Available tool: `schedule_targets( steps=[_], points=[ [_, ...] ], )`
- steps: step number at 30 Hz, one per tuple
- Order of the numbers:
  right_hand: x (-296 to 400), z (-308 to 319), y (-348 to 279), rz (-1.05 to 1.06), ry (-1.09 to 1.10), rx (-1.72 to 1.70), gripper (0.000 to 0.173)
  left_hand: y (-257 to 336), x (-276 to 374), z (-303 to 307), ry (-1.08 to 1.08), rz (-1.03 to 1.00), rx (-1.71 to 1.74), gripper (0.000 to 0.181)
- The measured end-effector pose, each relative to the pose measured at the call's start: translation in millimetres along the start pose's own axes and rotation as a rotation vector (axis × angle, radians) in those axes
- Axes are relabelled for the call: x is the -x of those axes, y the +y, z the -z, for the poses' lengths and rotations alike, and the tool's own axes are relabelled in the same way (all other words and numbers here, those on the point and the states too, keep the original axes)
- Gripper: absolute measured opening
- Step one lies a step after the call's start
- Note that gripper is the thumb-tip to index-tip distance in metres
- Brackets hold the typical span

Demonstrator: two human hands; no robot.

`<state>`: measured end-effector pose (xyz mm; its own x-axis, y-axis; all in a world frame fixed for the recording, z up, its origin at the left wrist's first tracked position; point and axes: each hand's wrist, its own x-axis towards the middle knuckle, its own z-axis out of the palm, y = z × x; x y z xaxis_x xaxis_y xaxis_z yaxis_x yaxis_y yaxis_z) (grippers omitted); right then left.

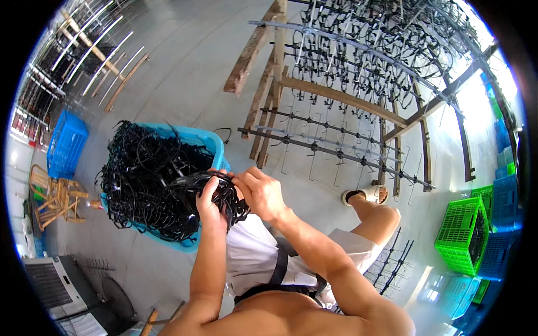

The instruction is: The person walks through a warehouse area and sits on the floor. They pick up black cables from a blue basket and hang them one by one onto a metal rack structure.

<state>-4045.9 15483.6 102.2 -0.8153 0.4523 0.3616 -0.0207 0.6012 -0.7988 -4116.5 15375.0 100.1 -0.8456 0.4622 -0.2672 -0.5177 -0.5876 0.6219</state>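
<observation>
A tangled bunch of thin black looped parts (236,206) is in my hands, above the near right corner of a blue plastic basket (216,145). My left hand (212,212) grips the bunch from the left, its thumb pressed on top. With bent fingers, my right hand (261,194) pinches the bunch at its upper right; its fingertips are partly hidden. A large heap of similar black looped parts (145,185) fills the basket and rises over its rim. The exact kind of part is too tangled to tell.
A wooden rack (342,97) at upper right carries rods hung with many black parts; hooked bars (340,155) sit low on it. Green crates (460,235) line the right side. At left are a blue crate (67,145), a bamboo chair (61,201) and a grey-white machine (63,285).
</observation>
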Motion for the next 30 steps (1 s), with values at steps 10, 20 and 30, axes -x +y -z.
schedule_targets(
  steps=[10,20,30],
  points=[
    [14,19,7,-0.244,-0.159,-0.486,0.018,-13,-1,5,-0.385,0.050,0.059,0.049],
    [39,14,21,-0.967,-0.267,-0.950,0.056,-4,13,-20,-0.287,-0.453,-0.241,0.047],
    [-16,-19,-46,-0.886,-0.419,-1.987,0.050,26,8,19,-0.440,-0.387,-0.477,0.050]
  ],
)
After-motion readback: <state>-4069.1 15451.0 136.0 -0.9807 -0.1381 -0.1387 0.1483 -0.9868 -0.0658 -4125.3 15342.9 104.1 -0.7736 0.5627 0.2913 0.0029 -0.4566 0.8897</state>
